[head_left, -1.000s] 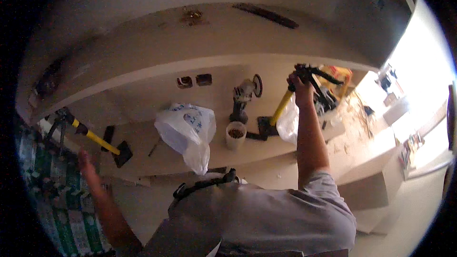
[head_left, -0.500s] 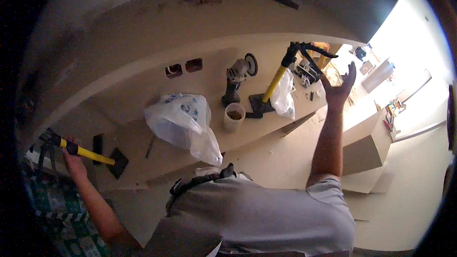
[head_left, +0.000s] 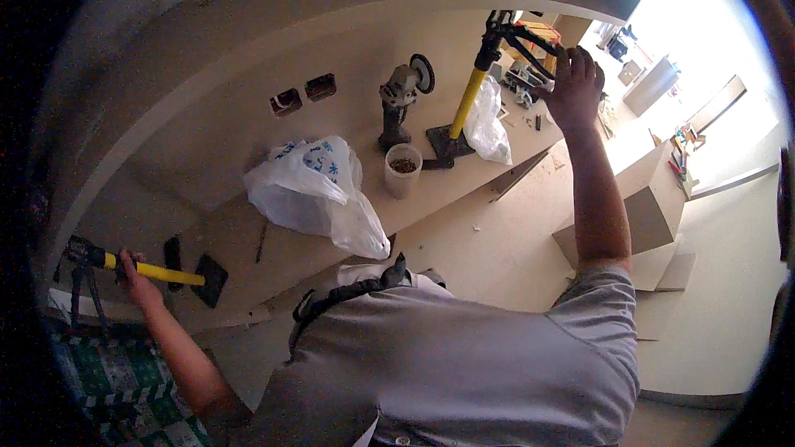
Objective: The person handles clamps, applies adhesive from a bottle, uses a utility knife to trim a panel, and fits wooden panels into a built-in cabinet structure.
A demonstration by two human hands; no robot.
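along yellow pole (head_left: 170, 273), left hand (head_left: 142, 288) curled round; right hand (head_left: 575, 98) raised, grip spread at black lever (head_left: 532, 39).

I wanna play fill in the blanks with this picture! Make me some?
1. The left hand touches a pole coloured black and ____.
2. The handle by the right hand is coloured ____.
3. In the picture, the white bag is ____ of the cup.
4. Rectangular wall holes number ____.

Missing words: yellow; black; left; two.
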